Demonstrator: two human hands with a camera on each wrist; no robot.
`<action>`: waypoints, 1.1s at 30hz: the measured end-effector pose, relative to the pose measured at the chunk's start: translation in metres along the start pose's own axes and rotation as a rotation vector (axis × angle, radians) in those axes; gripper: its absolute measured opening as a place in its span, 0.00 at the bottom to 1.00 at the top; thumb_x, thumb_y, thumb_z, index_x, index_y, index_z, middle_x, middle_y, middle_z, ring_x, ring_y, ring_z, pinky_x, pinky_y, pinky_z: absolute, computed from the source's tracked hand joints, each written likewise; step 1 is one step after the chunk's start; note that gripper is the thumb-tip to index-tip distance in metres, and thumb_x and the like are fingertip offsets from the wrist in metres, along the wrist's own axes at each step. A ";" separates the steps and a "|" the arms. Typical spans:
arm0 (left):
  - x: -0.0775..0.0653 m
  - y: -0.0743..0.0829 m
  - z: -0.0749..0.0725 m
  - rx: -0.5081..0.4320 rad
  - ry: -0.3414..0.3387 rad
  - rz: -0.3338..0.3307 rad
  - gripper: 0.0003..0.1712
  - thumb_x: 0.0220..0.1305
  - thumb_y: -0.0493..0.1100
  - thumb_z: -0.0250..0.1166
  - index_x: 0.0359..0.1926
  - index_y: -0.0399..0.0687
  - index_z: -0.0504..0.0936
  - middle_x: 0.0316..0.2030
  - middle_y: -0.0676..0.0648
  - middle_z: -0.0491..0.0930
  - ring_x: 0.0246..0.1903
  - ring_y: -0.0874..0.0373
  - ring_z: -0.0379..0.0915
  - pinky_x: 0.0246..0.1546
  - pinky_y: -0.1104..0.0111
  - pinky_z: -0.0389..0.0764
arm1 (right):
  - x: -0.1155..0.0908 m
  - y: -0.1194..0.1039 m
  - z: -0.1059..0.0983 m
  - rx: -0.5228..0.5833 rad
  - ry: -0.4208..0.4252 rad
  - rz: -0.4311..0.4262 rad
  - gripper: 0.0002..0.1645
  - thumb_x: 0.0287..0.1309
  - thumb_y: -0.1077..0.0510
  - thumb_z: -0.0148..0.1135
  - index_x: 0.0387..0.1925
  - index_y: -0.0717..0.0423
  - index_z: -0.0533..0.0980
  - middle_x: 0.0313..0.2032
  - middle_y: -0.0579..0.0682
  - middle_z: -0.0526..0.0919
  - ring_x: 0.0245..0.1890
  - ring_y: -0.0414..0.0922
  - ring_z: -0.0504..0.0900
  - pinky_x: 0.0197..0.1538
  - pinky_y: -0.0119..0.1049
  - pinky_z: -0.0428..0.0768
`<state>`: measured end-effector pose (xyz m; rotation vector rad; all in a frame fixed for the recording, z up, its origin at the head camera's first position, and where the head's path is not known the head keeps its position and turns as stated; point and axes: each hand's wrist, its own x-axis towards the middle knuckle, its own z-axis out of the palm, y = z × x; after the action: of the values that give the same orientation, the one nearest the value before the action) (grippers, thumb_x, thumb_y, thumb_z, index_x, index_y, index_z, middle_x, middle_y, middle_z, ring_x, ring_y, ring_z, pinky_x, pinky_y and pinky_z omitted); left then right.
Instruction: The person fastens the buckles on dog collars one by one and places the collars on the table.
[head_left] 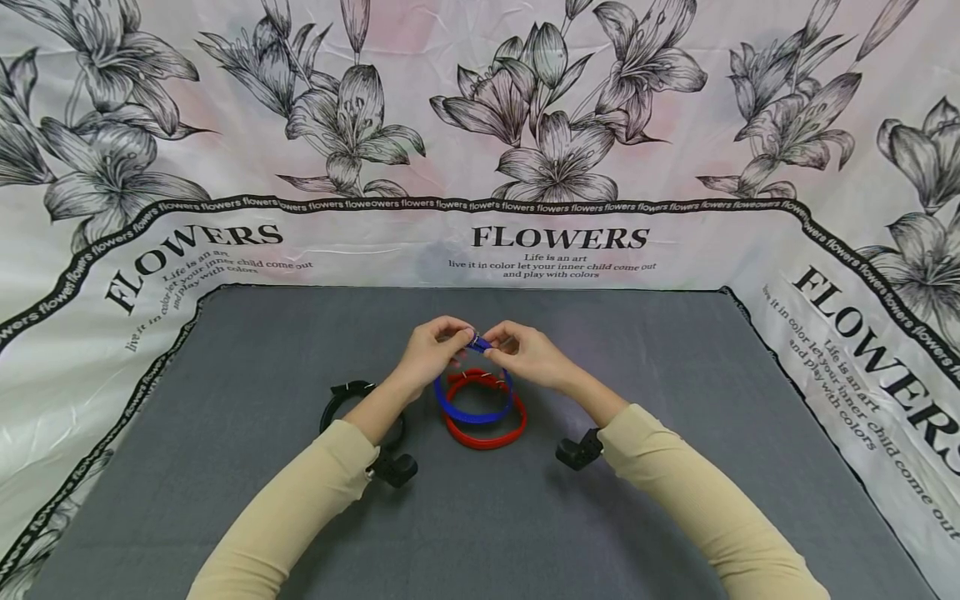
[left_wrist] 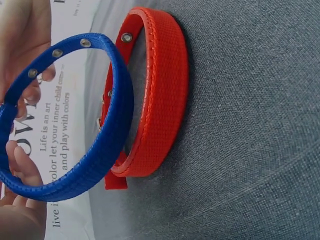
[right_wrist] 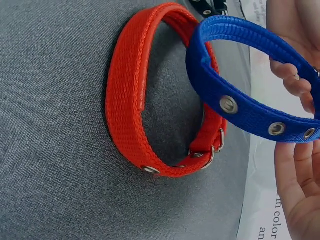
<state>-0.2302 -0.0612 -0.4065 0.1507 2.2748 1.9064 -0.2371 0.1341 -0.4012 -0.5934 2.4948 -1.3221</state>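
Both hands hold a blue collar (head_left: 474, 417) between them, its loop hanging down toward the table. My left hand (head_left: 429, 357) pinches its buckle end. On the other side, my right hand (head_left: 534, 358) pinches the strap near the same spot. Metal eyelets line the blue band (right_wrist: 210, 75) in the right wrist view. Just behind and below the loop, a red collar (head_left: 487, 443) lies on the grey cloth, fastened in a ring with its metal buckle on the far side. Fingers partly hide the blue buckle.
A black collar (head_left: 327, 410) lies on the grey cloth (head_left: 480, 517), partly hidden by the left forearm. The cloth has a white border (head_left: 375, 250) printed with flowers and text. A black wrist camera (head_left: 579, 450) sits at the right cuff.
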 end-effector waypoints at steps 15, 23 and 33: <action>0.000 0.002 -0.001 -0.186 0.049 -0.023 0.17 0.70 0.47 0.49 0.51 0.38 0.67 0.36 0.42 0.73 0.43 0.37 0.77 0.41 0.53 0.79 | -0.001 0.003 -0.001 0.056 -0.009 0.021 0.15 0.61 0.54 0.56 0.49 0.54 0.71 0.39 0.55 0.77 0.30 0.49 0.79 0.37 0.49 0.79; 0.000 0.002 0.001 -0.150 0.021 -0.017 0.14 0.70 0.45 0.50 0.49 0.40 0.68 0.42 0.35 0.74 0.43 0.38 0.77 0.41 0.52 0.79 | 0.000 0.001 -0.002 0.014 0.011 0.025 0.16 0.64 0.49 0.52 0.53 0.44 0.70 0.41 0.53 0.79 0.30 0.48 0.78 0.35 0.48 0.79; -0.001 0.002 0.005 -0.161 0.028 -0.039 0.16 0.69 0.47 0.51 0.50 0.40 0.69 0.41 0.37 0.74 0.39 0.46 0.80 0.36 0.60 0.81 | 0.002 -0.002 0.001 -0.030 0.061 0.003 0.10 0.62 0.51 0.55 0.43 0.49 0.74 0.33 0.50 0.78 0.24 0.48 0.76 0.27 0.36 0.74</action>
<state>-0.2287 -0.0558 -0.4052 0.0585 2.1127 2.0725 -0.2378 0.1314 -0.3998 -0.5635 2.5673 -1.3238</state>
